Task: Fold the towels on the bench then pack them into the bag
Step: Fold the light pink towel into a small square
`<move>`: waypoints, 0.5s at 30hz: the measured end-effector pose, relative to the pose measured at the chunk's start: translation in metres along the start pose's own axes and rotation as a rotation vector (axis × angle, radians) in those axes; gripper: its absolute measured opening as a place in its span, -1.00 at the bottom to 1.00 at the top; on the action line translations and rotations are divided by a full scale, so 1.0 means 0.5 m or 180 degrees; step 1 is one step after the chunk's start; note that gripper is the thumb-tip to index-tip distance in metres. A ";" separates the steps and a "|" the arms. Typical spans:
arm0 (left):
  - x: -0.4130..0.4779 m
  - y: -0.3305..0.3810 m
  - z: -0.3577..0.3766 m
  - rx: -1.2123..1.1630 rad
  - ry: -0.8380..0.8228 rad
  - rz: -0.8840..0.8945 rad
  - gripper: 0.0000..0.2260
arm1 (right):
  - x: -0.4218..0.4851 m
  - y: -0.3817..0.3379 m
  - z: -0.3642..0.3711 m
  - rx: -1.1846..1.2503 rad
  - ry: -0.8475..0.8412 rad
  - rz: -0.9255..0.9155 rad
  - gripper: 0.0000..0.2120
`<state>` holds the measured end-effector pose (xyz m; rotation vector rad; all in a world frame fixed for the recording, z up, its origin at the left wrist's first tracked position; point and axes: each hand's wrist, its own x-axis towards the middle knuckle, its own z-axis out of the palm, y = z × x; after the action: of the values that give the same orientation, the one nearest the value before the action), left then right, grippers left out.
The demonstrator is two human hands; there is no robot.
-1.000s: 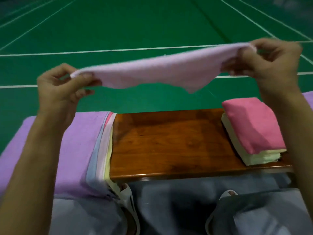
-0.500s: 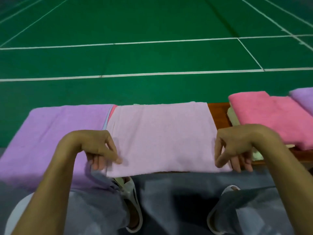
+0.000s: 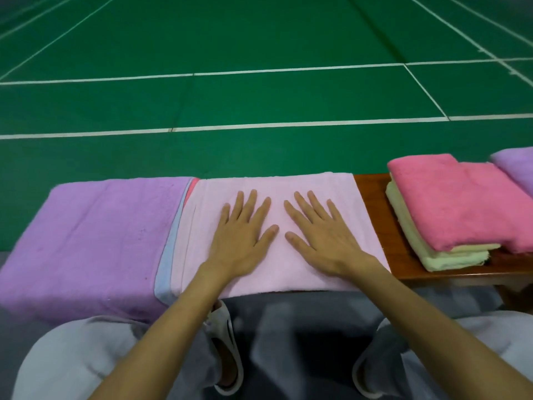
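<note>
Far left, on the bench: a flat pile of towels, the purple towel (image 3: 95,241) on top, with a light blue edge (image 3: 164,272) and a sliver of red showing at its right side. Centre: 1 pale pink towel (image 3: 354,220), spread flat across the seat, its left edge overlapping the pile. Left hand (image 3: 242,238) and right hand (image 3: 323,241) both lie palm down on it, side by side, fingers straight and spread, gripping nothing. Right of that: a bare strip of brown wooden bench (image 3: 383,226). Further right: 2 folded towels stacked, a pink folded towel (image 3: 461,203) over a pale yellow one (image 3: 418,243); a second purple piece (image 3: 516,166) at the frame edge. Behind the bench: green court floor (image 3: 259,96) marked with white lines (image 3: 288,125). Below: grey trousers and white slippers (image 3: 227,347).
</note>
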<state>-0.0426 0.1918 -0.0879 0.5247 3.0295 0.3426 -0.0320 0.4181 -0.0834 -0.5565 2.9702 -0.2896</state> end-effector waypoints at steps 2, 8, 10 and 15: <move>-0.007 -0.017 0.004 0.0079 0.0036 -0.0178 -0.37 | -0.004 0.018 0.001 -0.0057 0.0052 0.0146 -0.38; -0.028 -0.068 -0.010 0.0030 0.0114 -0.0546 -0.28 | -0.031 0.101 -0.016 -0.0164 0.0185 0.1061 -0.32; -0.029 -0.075 -0.010 0.0078 0.0113 -0.0560 -0.26 | -0.034 0.115 -0.019 -0.0129 0.0156 0.1283 -0.30; -0.031 -0.071 -0.015 0.0056 0.0048 -0.0519 -0.26 | -0.037 0.115 -0.018 -0.0092 0.0199 0.1332 -0.30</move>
<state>-0.0402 0.1524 -0.0882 0.2745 3.0653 0.3126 -0.0363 0.4792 -0.0852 0.0800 3.0550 -0.2261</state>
